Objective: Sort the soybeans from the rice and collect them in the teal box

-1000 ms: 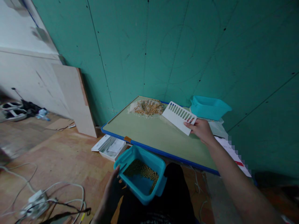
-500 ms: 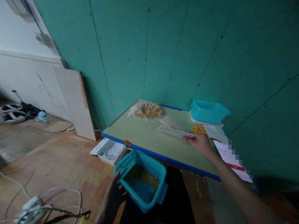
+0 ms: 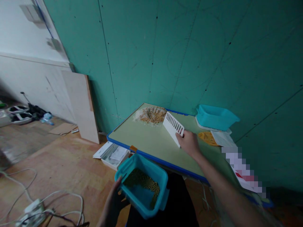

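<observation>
So from where I'm standing, far left on the floor there's a white power strip (image 3: 33, 208) in a tangle of cables, then a pale board (image 3: 79, 107) leaning on the wall. Next is a white box (image 3: 114, 157) on the floor near the worktop (image 3: 139, 135), lid flopped back.

The left hand (image 3: 115, 193) has a turquoise bin (image 3: 148, 164) by its left end, thumb up at the rim, the other fingers down the side and partly in shadow, so I can't tell exactly how far they're curled. That bin is just off the near edge of the worktop, with dark green beans (image 3: 135, 176) and tan beans (image 3: 154, 189) inside, some blue bottom showing.

Up at the back of the worktop there's a heap of tan beans and white grains (image 3: 152, 116). Right beside it is a white slotted scraper (image 3: 171, 130), tilted, slots along the upper edge. The right hand (image 3: 189, 142) is closed around its near end, thumb on the face, other fingers mostly hidden.

Further right: a flat yellow piece (image 3: 207, 138) (can't tell what it is), and behind it a second turquoise tub (image 3: 216, 117).
</observation>
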`<state>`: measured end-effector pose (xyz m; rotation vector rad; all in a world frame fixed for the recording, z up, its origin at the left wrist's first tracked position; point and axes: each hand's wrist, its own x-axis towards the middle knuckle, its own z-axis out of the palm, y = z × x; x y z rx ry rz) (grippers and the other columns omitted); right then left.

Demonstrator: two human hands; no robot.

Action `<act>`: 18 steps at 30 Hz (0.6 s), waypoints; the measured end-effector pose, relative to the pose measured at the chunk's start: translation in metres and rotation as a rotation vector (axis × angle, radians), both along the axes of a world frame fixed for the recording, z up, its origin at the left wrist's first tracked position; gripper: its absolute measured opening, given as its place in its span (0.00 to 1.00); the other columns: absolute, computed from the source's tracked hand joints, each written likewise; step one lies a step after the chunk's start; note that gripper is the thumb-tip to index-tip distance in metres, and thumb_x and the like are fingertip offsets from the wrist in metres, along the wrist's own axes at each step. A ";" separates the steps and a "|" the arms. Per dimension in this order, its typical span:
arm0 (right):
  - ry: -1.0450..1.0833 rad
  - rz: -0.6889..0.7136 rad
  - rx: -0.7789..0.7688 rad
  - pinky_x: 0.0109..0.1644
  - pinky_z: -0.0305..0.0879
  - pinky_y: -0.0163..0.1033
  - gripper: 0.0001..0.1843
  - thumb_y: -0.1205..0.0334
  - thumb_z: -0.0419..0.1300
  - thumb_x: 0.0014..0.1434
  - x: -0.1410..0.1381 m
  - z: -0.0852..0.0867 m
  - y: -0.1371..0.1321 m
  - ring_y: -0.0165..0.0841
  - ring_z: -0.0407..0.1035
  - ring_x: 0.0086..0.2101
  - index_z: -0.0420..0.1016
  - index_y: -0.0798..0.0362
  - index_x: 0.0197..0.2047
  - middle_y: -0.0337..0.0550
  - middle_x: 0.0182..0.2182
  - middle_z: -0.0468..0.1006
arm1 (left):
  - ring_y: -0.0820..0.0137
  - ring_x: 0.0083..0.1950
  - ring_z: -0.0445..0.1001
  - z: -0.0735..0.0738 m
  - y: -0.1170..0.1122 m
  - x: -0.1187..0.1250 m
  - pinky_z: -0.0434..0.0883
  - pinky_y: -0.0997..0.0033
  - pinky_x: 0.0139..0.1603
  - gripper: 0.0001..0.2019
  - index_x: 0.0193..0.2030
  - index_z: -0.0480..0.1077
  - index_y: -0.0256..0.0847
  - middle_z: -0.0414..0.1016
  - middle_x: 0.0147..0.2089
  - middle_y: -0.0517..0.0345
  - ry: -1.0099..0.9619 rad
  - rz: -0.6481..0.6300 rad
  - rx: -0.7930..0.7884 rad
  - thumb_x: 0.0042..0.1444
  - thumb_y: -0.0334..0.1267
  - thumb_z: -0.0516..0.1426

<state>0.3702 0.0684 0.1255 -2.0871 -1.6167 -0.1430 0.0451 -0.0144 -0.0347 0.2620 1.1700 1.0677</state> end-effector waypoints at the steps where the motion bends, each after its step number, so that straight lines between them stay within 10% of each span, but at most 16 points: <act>1: -0.006 -0.018 -0.002 0.35 0.63 0.36 0.16 0.59 0.56 0.63 -0.008 0.001 0.007 0.39 0.79 0.34 0.83 0.58 0.34 0.56 0.33 0.85 | 0.57 0.35 0.79 0.001 0.001 -0.002 0.77 0.54 0.38 0.28 0.53 0.74 0.45 0.80 0.38 0.53 0.002 -0.007 -0.019 0.47 0.53 0.68; 18: 0.380 -0.184 0.063 0.45 0.73 0.43 0.20 0.52 0.63 0.57 -0.029 0.003 0.114 0.49 0.79 0.46 0.84 0.56 0.47 0.58 0.44 0.85 | 0.51 0.45 0.82 -0.011 0.004 -0.019 0.79 0.53 0.40 0.39 0.71 0.62 0.52 0.81 0.52 0.50 0.019 0.040 0.037 0.52 0.55 0.64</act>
